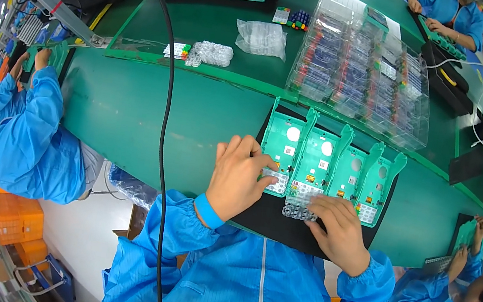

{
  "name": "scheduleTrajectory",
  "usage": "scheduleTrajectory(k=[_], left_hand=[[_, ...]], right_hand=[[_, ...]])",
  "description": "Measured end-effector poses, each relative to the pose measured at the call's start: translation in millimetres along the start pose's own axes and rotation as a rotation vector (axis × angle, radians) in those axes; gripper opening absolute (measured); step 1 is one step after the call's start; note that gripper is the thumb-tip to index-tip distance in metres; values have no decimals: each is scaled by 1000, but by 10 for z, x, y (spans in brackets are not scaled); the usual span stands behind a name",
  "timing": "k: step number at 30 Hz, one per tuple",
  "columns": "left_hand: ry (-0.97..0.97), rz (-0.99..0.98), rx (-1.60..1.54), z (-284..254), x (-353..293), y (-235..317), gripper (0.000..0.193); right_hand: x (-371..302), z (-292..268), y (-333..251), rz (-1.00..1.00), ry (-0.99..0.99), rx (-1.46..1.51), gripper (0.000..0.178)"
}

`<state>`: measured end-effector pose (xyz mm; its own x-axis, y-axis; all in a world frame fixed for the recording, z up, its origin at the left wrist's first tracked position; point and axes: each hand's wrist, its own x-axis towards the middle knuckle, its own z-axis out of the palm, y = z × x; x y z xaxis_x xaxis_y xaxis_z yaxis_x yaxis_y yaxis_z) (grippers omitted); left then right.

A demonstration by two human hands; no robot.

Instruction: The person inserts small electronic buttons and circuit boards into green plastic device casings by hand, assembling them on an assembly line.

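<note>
While both hands work over the row of four green shells [319, 172] lying on a black mat [266, 214] at the near edge of the table [118, 101], the step in hand looks like fitting parts at the shells' near ends. The left hand [236, 178] bends its thumb and fingers down to the keypad [275, 182] of the leftmost shell; whether that grip pinches or merely presses, I cannot tell from above. The right hand [339, 231] has its grip closed on the right end of a clear bumpy sheet [295, 211], which lies at the near end of the second shell, next to coloured keys. My judgement is that the next move calls for lining the pieces up squarely and pressing evenly, without nudging the neighbouring shells.

The right hand covers the near end of the third shell, so whatever lies there is hidden. A black cable [166, 108] cuts across the table's left part and masks a strip of it. Beyond the table's far edge, glare on the clear tray [403, 134] blurs the parts inside.
</note>
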<state>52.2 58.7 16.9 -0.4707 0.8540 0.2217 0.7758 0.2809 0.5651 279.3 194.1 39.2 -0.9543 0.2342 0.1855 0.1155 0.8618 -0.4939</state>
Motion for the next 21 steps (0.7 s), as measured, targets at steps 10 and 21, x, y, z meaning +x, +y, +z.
scheduleTrajectory(k=[10,21], left_hand=[[-33,74,13,92,14,70,13],[-210,230,266,349,221,537,6]], right_hand=[[28,-155,41,68,5,82,58],[-290,-310,303,274,-32,30,54]])
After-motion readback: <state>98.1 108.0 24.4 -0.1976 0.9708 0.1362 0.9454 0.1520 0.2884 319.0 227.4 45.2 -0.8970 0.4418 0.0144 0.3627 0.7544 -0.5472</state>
